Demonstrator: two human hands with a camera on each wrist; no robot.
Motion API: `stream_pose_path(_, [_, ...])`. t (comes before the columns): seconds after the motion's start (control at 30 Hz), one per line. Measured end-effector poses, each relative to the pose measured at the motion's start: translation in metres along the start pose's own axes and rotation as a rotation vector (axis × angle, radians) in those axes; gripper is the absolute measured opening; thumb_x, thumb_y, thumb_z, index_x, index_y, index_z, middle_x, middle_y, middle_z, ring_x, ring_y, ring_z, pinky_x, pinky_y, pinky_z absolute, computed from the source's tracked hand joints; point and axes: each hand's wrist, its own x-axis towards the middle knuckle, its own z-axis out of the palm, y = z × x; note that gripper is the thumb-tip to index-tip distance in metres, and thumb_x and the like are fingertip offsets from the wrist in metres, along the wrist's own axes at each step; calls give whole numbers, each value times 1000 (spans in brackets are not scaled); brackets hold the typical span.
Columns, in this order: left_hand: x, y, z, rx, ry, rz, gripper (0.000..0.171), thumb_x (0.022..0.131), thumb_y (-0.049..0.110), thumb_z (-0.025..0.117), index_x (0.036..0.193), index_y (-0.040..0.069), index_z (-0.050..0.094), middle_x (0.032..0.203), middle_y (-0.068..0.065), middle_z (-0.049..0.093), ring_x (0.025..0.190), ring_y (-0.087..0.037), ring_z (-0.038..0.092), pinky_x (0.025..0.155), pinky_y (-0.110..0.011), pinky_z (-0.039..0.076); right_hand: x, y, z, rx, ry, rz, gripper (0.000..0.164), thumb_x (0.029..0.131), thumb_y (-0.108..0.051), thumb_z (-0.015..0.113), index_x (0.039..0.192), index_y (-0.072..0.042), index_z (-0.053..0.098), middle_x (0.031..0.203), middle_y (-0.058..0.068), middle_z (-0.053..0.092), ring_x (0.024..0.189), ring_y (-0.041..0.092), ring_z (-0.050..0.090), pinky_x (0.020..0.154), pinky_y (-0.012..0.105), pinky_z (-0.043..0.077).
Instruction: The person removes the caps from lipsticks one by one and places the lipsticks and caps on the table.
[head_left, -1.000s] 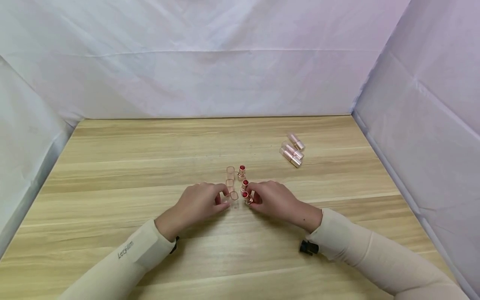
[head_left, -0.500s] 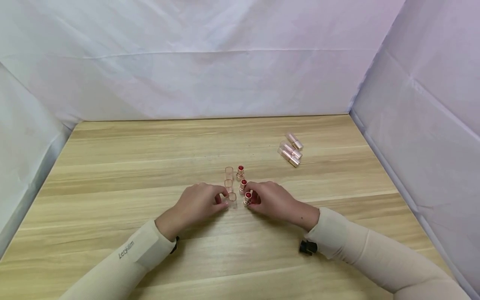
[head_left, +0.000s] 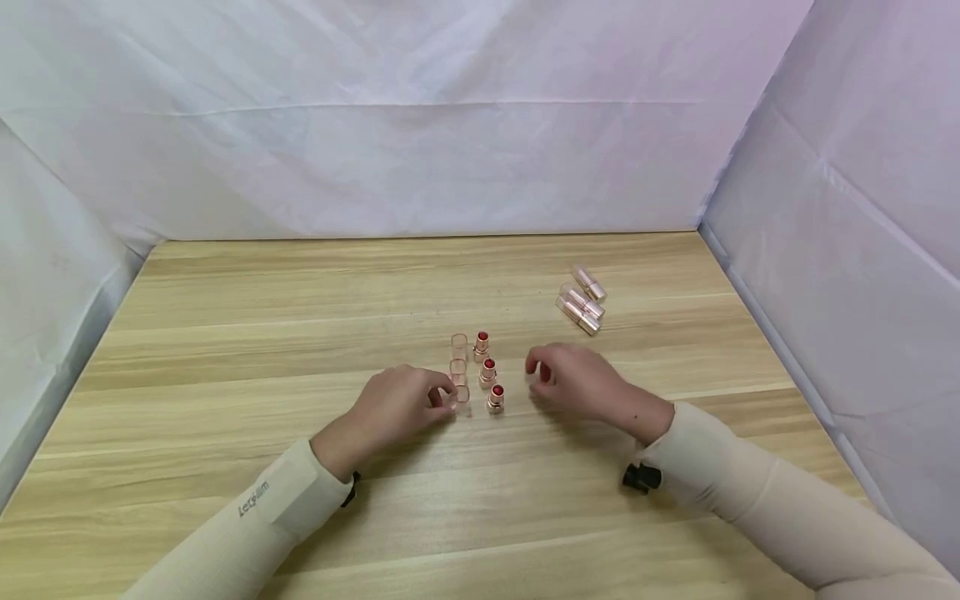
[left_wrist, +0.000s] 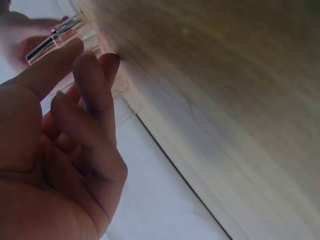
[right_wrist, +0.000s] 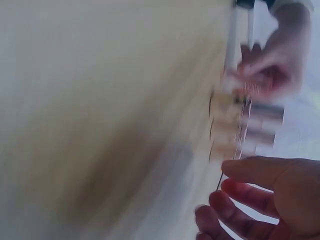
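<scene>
Left hand: sits low on the wooden table [head_left: 300, 308], to the left of the row; the left hand [head_left: 396, 408] curls its thumb and index finger to a pinch at the near clear cap [head_left: 463, 405], much where it was half a second ago.
Clear caps: that one, the middle clear cap [head_left: 458, 372] and the far clear cap [head_left: 460, 347] stand upright in a close line running away from the person, no hand on the last two.
Red lipsticks: the far lipstick [head_left: 482, 347], the middle lipstick [head_left: 488, 375] and the near lipstick [head_left: 496, 400] stand upright and uncapped just right of the caps, red tips showing.
Just changed: the near lipstick was in the right hand's fingers and now stands alone.
Right hand: the right hand [head_left: 576, 382] has drawn off to the right, thumb and fingers loosely bent and parted, holding nothing that shows; the right wrist view is blurred.
What it means: three uncapped tubes seem set beside three caps, and the right hand looks free for other work.
Far right: three capped tubes [head_left: 579, 315] lie on their sides beyond the right hand, untouched.
</scene>
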Motion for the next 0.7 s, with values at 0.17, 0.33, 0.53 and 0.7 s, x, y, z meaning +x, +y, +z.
stream_pose_path(0.17, [3, -1, 0, 3, -2, -7, 18, 85, 25, 80, 101, 19, 76, 78, 13, 72, 76, -2, 64, 71, -33, 51, 12, 28, -21, -65, 95, 54, 13, 90, -20, 73, 98, -11, 69, 81, 0, 66, 66, 13, 58, 58, 28, 47])
stream_pose_path(0.33, [6, -2, 1, -5, -6, -19, 18, 85, 26, 80, 101, 19, 76, 78, 14, 72, 75, -1, 64, 71, -32, 51, 25, 55, -38, -139, 171, 102, 16, 91, -21, 72, 99, -8, 68, 81, 4, 68, 64, 16, 58, 55, 31, 44])
stream_pose_path(0.53, [8, -2, 2, 14, 0, -7, 11, 85, 24, 80, 93, 21, 75, 74, 15, 70, 71, -1, 61, 67, -31, 49, 30, 73, -43, -190, 194, 138, 19, 93, -25, 69, 99, -8, 67, 72, 8, 66, 55, 18, 53, 45, 30, 37])
stream_pose_path(0.7, [8, -1, 2, 32, -8, -9, 10, 84, 22, 81, 90, 23, 74, 71, 15, 67, 68, -2, 58, 64, -30, 46, 33, 81, -41, -218, 176, 149, 21, 92, -27, 72, 100, -8, 67, 71, 7, 66, 56, 19, 55, 44, 30, 36])
